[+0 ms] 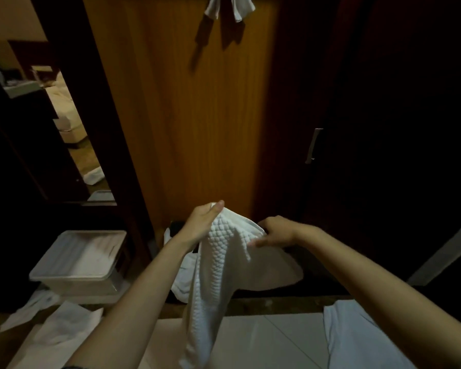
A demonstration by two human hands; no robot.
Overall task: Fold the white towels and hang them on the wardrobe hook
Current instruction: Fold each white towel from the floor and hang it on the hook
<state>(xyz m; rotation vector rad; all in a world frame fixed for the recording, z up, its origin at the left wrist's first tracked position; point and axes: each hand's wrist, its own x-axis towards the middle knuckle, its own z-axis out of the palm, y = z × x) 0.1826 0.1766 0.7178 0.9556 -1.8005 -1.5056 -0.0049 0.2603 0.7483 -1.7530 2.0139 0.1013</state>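
A white waffle-textured towel (pixel 218 262) hangs in the air in front of the wooden wardrobe door (pixel 197 115). My left hand (pixel 202 222) grips its upper corner, thumb on top. My right hand (pixel 274 233) holds the towel's top edge to the right, its fingers curled over the fabric. The towel's long end droops down toward the floor. At the top of the door, white towels (pixel 229 6) hang down, cut off by the frame edge; the hook itself is hidden.
A clear plastic bin (pixel 72 272) stands on the floor at the left. More white towels (pixel 51 323) lie on the floor beside it. A dark wardrobe door with a metal handle (pixel 313 145) is at the right. Pale cloth (pixel 357 339) shows at the lower right.
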